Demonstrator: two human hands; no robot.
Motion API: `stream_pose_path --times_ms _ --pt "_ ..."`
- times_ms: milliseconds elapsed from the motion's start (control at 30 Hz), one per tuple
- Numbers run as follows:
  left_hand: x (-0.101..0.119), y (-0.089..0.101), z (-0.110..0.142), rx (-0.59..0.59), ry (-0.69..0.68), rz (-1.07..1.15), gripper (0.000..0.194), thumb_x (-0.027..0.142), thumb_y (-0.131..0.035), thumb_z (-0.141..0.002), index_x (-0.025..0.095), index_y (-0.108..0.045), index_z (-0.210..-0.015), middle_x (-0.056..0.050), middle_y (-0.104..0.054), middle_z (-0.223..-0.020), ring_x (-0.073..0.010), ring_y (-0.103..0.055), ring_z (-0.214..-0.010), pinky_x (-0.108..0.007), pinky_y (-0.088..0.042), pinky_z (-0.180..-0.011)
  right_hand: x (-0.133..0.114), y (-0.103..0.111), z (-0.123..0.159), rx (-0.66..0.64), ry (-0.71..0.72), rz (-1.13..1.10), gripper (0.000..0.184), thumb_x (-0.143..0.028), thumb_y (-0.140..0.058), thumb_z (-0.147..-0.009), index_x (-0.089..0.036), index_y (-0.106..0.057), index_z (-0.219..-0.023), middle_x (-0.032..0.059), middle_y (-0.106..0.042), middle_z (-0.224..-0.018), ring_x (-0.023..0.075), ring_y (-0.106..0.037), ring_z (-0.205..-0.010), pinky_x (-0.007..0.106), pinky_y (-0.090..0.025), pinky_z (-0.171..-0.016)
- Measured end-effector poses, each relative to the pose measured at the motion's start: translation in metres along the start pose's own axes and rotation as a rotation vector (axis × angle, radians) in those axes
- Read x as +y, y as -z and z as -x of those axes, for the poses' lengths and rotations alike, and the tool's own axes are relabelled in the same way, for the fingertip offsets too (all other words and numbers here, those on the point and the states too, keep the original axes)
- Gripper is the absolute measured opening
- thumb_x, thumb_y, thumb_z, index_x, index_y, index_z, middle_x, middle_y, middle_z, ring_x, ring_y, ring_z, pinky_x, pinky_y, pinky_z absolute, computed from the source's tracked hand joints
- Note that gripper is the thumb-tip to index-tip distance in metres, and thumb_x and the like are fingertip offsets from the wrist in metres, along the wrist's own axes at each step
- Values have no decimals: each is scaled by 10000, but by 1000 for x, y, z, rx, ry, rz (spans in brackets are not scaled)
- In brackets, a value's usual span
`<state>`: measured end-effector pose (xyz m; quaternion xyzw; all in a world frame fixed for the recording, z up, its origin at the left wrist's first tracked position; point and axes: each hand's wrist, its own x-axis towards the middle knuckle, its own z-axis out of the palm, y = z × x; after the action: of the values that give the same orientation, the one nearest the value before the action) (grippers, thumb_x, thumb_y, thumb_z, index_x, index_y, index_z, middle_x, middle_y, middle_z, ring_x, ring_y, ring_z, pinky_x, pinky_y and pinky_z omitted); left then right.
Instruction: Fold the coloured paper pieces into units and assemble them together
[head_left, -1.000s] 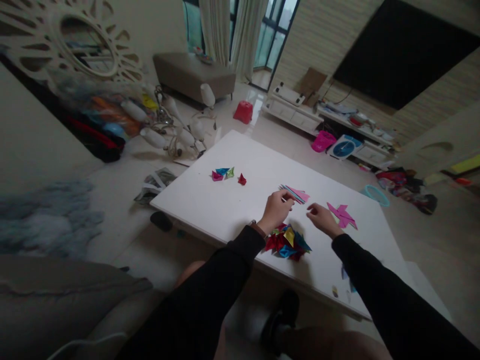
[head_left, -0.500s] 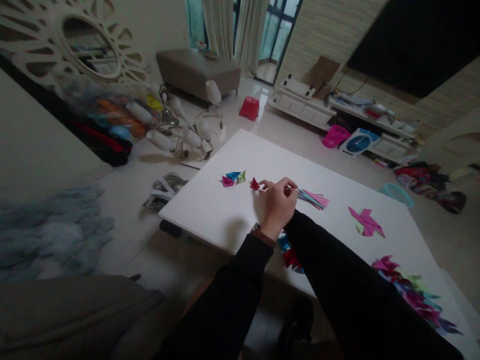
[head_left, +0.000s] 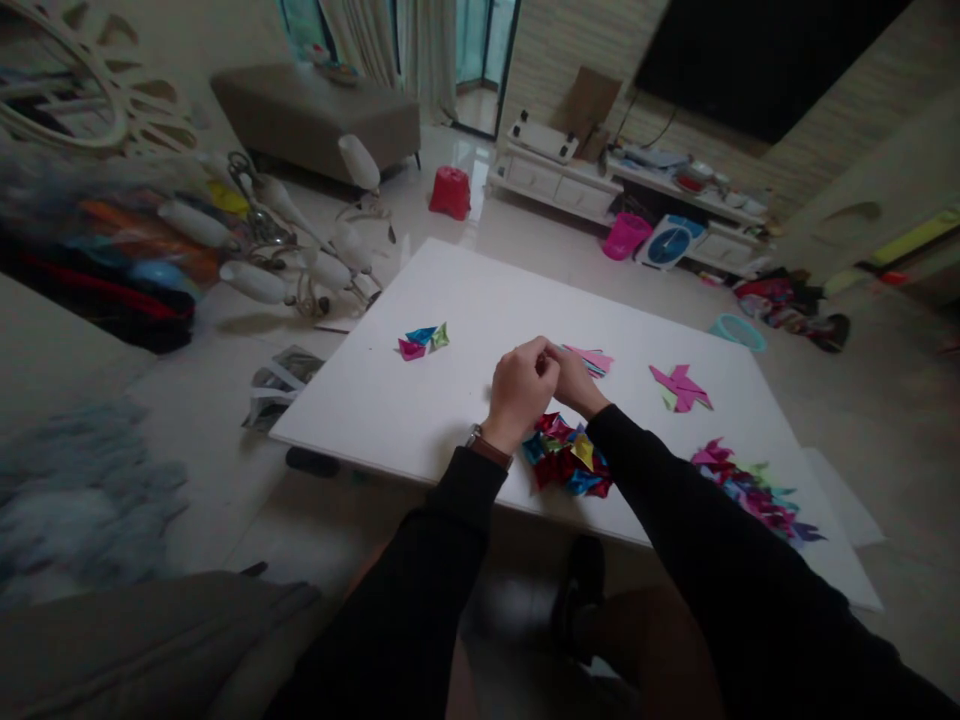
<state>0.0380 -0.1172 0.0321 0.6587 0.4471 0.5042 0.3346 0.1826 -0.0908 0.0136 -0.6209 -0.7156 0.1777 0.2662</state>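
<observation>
My left hand (head_left: 521,390), a watch on its wrist, is closed above the white table (head_left: 480,290). Against it rests my right hand (head_left: 576,382), its fingers curled in and partly hidden behind the left. What the fingers hold between them cannot be seen. Just beyond the right hand lie several strips of pink and dark paper (head_left: 598,360). Below the hands sits a pile of shiny folded paper pieces (head_left: 566,455) in red, blue and gold. Three small folded pieces, blue, green and magenta (head_left: 412,349), lie off to the left.
On the right of the table are a pink and green folded paper shape (head_left: 681,388) and a heap of magenta, purple and green folded pieces (head_left: 757,495). Lamp arms with white shades (head_left: 259,283) stand on the floor at left. A red stool (head_left: 450,193) is beyond the table.
The red folded piece by my left fingertips no longer shows. My hands have come together, and the view has shifted, so more of the shiny pile is visible.
</observation>
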Motion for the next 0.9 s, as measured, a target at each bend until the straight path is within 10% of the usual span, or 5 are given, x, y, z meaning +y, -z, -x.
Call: stream_pose_path --times_ms 167,333,900 --pt "6 -16 8 -29 -12 -15 158 115 -541 -823 201 -674 -835 24 -576 -625 -137 -532 -605 -273 -386 -631 25 64 100 175 -112 -73 181 -325 -648 -856 -184 -761 -846 64 -771 -852 201 -683 -747 325 -516 -733" --pt "5 -38 16 -64 -21 -5 161 109 -540 -790 199 -673 -804 43 -540 -599 -125 -517 -581 -268 -380 -625 42 56 163 295 -165 -68 132 -294 -657 -873 -201 -749 -855 64 -759 -852 218 -678 -793 352 -510 -760" --pt "-1 -96 1 -103 130 53 144 137 -531 -762 189 -662 -791 37 -524 -576 -128 -537 -561 -252 -407 -577 55 32 138 -138 156 265 120 -157 -666 -914 -193 -734 -822 53 -713 -793 208 -571 -804 311 -380 -716"
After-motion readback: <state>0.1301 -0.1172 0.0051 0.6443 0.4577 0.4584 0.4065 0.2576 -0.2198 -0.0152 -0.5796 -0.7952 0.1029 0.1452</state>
